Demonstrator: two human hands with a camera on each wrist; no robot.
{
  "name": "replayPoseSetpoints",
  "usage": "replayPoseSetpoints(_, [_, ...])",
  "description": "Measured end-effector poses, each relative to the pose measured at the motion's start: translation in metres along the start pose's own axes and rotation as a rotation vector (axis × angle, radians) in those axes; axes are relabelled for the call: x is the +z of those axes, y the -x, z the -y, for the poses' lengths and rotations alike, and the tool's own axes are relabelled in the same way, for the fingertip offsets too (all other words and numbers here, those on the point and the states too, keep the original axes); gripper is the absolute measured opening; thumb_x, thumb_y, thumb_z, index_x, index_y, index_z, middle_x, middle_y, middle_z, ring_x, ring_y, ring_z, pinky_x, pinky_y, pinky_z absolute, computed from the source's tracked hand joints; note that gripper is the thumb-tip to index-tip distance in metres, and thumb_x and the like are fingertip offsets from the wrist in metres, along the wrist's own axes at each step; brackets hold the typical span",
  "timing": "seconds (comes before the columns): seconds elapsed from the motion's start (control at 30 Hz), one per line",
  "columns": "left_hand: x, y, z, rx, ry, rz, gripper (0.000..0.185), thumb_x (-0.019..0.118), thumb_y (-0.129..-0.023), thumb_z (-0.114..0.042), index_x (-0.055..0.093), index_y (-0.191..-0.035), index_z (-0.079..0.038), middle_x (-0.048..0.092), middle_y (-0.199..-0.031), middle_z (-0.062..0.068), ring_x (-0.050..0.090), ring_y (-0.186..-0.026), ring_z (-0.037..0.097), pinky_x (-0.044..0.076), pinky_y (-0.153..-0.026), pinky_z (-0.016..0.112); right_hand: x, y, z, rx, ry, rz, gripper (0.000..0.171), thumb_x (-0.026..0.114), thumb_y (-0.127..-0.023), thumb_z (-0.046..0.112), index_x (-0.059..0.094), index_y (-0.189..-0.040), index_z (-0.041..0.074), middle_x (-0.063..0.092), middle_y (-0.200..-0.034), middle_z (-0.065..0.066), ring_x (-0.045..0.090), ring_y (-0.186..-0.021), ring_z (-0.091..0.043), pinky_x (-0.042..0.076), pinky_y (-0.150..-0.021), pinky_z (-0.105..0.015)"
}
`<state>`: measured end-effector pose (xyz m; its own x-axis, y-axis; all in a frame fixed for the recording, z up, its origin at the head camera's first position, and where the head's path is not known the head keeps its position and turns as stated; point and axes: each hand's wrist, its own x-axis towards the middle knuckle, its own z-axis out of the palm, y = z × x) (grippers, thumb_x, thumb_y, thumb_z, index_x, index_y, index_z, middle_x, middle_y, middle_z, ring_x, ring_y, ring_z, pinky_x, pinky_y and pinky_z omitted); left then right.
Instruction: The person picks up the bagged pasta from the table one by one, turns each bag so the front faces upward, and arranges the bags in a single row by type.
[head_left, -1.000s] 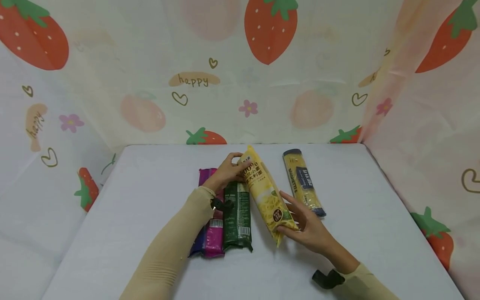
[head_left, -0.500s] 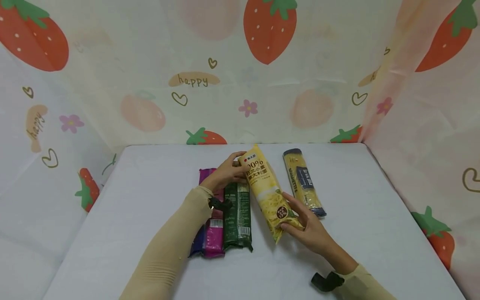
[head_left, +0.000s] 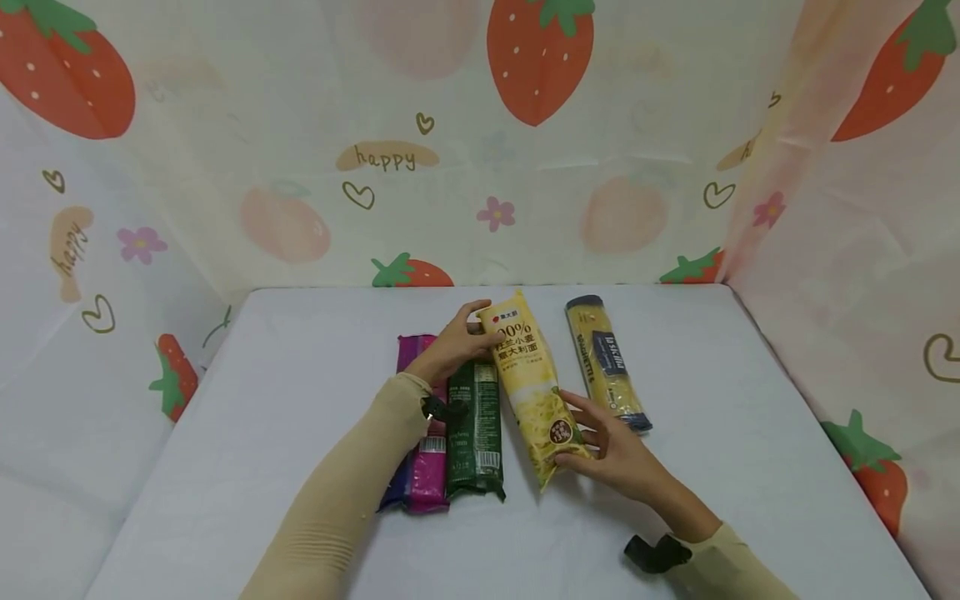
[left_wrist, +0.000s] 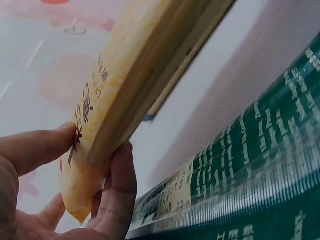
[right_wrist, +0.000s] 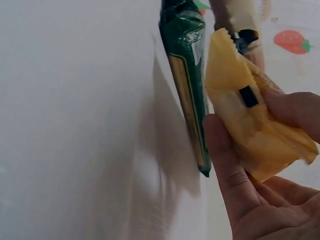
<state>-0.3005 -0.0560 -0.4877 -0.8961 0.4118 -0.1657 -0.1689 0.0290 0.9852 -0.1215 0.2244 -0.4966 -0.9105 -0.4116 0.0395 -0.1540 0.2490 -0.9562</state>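
Both hands, left hand [head_left: 450, 346] and right hand [head_left: 615, 454], clasp the yellow pasta packet [head_left: 528, 383]; green packet [head_left: 474, 429] just beside, clear spaghetti packet [head_left: 606, 364] toward the surface's far edge.

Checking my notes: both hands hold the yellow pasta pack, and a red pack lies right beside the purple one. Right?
Not quite: the head view shows a green pack, not red, beside the purple pack. Both the left hand and right hand do hold the yellow pasta pack.

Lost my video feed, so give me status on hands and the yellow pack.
Left hand grips yellow pack at far end, right hand at near end. Green pack lies close beside it. Nothing blocking.
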Motion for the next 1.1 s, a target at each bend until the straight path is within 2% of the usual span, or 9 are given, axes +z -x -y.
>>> replayPoseSetpoints(0.17, [0.005,0.000,0.000,0.002,-0.027,-0.035,0.081,0.074,-0.103,-0.010,0.029,-0.169,-0.018,0.048,-0.149,0.029,0.065,-0.119,0.035,0.057,-0.101,0.047,0.002,-0.001,0.000,0.030,0.017,-0.017,0.090,0.087,-0.094,0.015,0.035,-0.168,0.014,0.039,-0.165,-0.028,0.057,-0.138,-0.050,0.059,-0.101,-0.038])
replayPoseSetpoints(0.33, [0.010,-0.002,0.000,0.019,-0.048,-0.016,0.080,0.074,-0.103,-0.011,0.029,-0.170,-0.018,0.049,-0.149,0.028,0.064,-0.122,0.036,0.056,-0.100,0.047,0.006,-0.001,0.001,0.064,0.000,-0.047,0.090,0.088,-0.093,0.017,0.038,-0.167,0.010,0.054,-0.150,-0.030,0.066,-0.128,-0.043,0.061,-0.094,-0.033])
replayPoseSetpoints(0.47, [0.014,-0.004,0.001,0.035,-0.075,0.004,0.081,0.073,-0.104,-0.009,0.028,-0.170,-0.019,0.044,-0.152,0.026,0.064,-0.122,0.037,0.057,-0.100,0.048,0.008,-0.002,0.001,0.082,-0.005,-0.062,0.091,0.089,-0.092,0.017,0.038,-0.167,0.009,0.059,-0.146,-0.026,0.072,-0.116,-0.032,0.059,-0.081,-0.026])
replayPoseSetpoints(0.57, [0.017,-0.004,0.001,0.045,-0.090,0.025,0.081,0.073,-0.104,-0.008,0.029,-0.170,-0.019,0.038,-0.159,0.025,0.062,-0.126,0.039,0.055,-0.103,0.050,0.009,-0.003,0.001,0.095,0.002,-0.077,0.090,0.089,-0.092,0.018,0.039,-0.167,0.010,0.060,-0.145,-0.025,0.072,-0.114,-0.029,0.058,-0.079,-0.025])
replayPoseSetpoints(0.67, [0.020,-0.005,0.001,0.062,-0.120,0.037,0.079,0.073,-0.104,-0.009,0.031,-0.170,-0.019,0.030,-0.166,0.024,0.059,-0.131,0.040,0.053,-0.107,0.052,0.009,-0.004,0.000,0.106,0.002,-0.091,0.090,0.088,-0.092,0.017,0.038,-0.166,0.008,0.058,-0.144,-0.025,0.071,-0.118,-0.031,0.060,-0.084,-0.026])
replayPoseSetpoints(0.8, [0.025,-0.009,0.003,0.081,-0.181,0.019,0.076,0.072,-0.105,-0.013,0.033,-0.170,-0.020,0.026,-0.171,0.023,0.056,-0.137,0.041,0.050,-0.110,0.054,0.009,-0.006,-0.001,0.116,0.002,-0.111,0.090,0.088,-0.092,0.015,0.037,-0.166,0.007,0.056,-0.143,-0.025,0.071,-0.115,-0.031,0.060,-0.085,-0.025])
replayPoseSetpoints(1.0, [0.031,-0.013,0.005,0.085,-0.219,0.041,0.078,0.071,-0.106,-0.013,0.029,-0.171,-0.019,0.025,-0.174,0.019,0.052,-0.144,0.041,0.049,-0.111,0.055,0.007,-0.009,-0.003,0.139,0.049,-0.137,0.090,0.089,-0.092,0.016,0.038,-0.166,0.006,0.059,-0.141,-0.023,0.071,-0.111,-0.028,0.059,-0.084,-0.025])
replayPoseSetpoints(1.1, [0.033,-0.015,0.006,0.077,-0.194,0.064,0.079,0.069,-0.107,-0.010,0.025,-0.172,-0.017,0.032,-0.171,0.020,0.054,-0.143,0.041,0.049,-0.112,0.055,0.006,-0.010,-0.005,0.144,0.058,-0.144,0.090,0.088,-0.092,0.017,0.039,-0.166,0.006,0.061,-0.140,-0.022,0.072,-0.113,-0.030,0.059,-0.086,-0.025])
